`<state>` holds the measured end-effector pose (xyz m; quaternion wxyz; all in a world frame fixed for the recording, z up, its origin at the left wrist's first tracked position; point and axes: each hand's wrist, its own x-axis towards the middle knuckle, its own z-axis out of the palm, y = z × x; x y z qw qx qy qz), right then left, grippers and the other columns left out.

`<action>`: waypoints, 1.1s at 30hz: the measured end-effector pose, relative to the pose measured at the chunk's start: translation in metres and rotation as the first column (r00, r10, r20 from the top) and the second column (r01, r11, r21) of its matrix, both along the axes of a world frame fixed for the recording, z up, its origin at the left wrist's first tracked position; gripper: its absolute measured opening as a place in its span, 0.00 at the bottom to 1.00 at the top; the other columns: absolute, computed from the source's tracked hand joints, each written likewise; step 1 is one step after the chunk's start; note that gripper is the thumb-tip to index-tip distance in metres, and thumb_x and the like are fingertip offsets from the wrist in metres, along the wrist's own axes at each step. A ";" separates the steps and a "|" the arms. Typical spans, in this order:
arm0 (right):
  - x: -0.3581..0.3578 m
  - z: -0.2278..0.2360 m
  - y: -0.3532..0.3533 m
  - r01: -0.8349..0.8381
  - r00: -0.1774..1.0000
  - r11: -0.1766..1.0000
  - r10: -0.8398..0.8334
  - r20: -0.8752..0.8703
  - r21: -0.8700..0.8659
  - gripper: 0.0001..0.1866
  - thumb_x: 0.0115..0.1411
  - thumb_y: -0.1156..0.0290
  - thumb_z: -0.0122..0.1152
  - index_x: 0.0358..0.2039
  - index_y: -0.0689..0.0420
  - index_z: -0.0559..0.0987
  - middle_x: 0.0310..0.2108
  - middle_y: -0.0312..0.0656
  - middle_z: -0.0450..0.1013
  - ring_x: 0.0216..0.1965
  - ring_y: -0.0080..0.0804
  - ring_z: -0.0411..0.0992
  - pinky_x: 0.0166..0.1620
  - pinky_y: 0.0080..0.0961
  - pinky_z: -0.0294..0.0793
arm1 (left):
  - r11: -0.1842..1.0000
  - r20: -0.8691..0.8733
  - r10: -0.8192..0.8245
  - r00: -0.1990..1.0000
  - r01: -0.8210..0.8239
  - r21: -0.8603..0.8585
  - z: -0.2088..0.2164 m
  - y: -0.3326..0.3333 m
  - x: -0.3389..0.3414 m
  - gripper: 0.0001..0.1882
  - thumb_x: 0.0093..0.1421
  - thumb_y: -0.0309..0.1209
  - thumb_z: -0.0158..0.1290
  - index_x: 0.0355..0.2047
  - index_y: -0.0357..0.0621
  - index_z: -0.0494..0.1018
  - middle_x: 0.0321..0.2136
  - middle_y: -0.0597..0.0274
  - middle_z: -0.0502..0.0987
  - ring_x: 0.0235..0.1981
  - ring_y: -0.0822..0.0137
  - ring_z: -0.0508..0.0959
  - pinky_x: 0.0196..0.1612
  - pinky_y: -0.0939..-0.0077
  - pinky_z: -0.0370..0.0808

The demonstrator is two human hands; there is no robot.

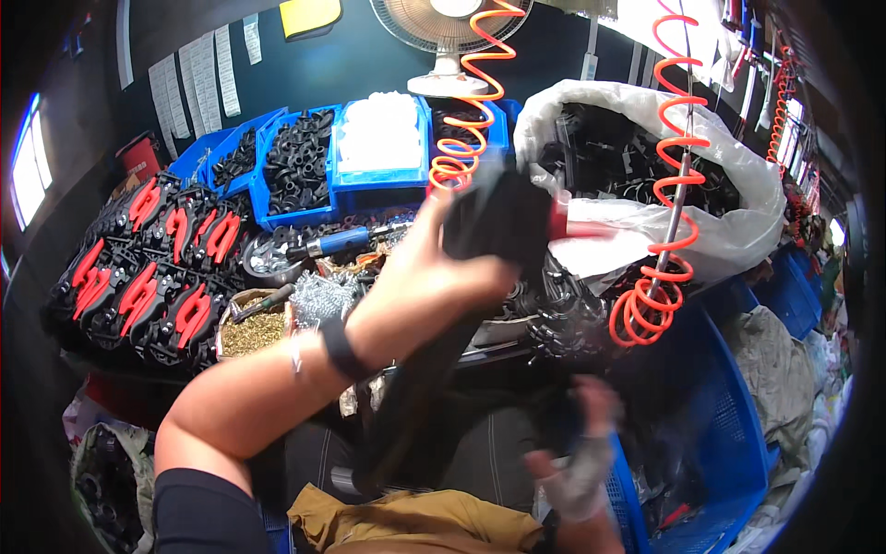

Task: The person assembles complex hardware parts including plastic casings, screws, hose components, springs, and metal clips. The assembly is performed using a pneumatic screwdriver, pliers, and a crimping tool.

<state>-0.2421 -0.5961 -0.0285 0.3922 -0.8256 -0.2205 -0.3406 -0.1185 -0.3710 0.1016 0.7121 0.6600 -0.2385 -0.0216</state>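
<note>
My left hand (443,277), with a dark band on its wrist, is wrapped round a long black plastic part (508,217) in front of my body. The part is smeared by motion, and a red piece (558,217) shows at its upper right side. Its dark lower end slants down toward my lap. Lower right, my right hand (581,452) is blurred, with a pale covering over part of it. Thumb and fingers look apart there, but whether they hold anything cannot be made out.
Black-and-red clamp-like assemblies (138,268) lie in rows at left. Blue bins (300,212) of black and white parts line the back, beside a white plastic bag (738,222). Orange coiled hoses (678,240) hang over the bench. A blue crate (729,434) stands low right.
</note>
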 end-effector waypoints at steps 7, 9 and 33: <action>0.017 -0.036 -0.034 0.152 0.967 0.735 0.028 -0.254 0.661 0.36 0.47 0.72 0.75 0.55 0.63 0.67 0.34 0.41 0.77 0.38 0.35 0.77 0.49 0.35 0.75 | 0.956 0.710 -0.274 0.648 0.265 0.127 0.058 -0.099 0.027 0.29 0.63 0.34 0.61 0.62 0.39 0.66 0.51 0.53 0.77 0.47 0.72 0.78 0.51 0.72 0.76; 0.007 -0.058 -0.039 0.301 0.951 0.838 -0.300 -0.077 0.455 0.29 0.50 0.72 0.74 0.50 0.61 0.70 0.35 0.39 0.76 0.38 0.32 0.76 0.50 0.35 0.75 | 0.981 0.390 -0.187 0.902 0.154 0.116 0.038 -0.119 0.084 0.08 0.62 0.27 0.60 0.39 0.37 0.80 0.27 0.66 0.82 0.28 0.75 0.81 0.33 0.76 0.80; -0.035 -0.173 -0.058 0.452 0.877 0.880 -0.410 -0.250 0.143 0.25 0.54 0.57 0.71 0.47 0.57 0.75 0.37 0.36 0.76 0.38 0.30 0.74 0.44 0.27 0.74 | 0.949 0.664 -0.182 0.725 -0.046 0.310 -0.043 -0.191 0.206 0.26 0.55 0.30 0.66 0.53 0.41 0.71 0.45 0.54 0.76 0.49 0.67 0.75 0.52 0.73 0.73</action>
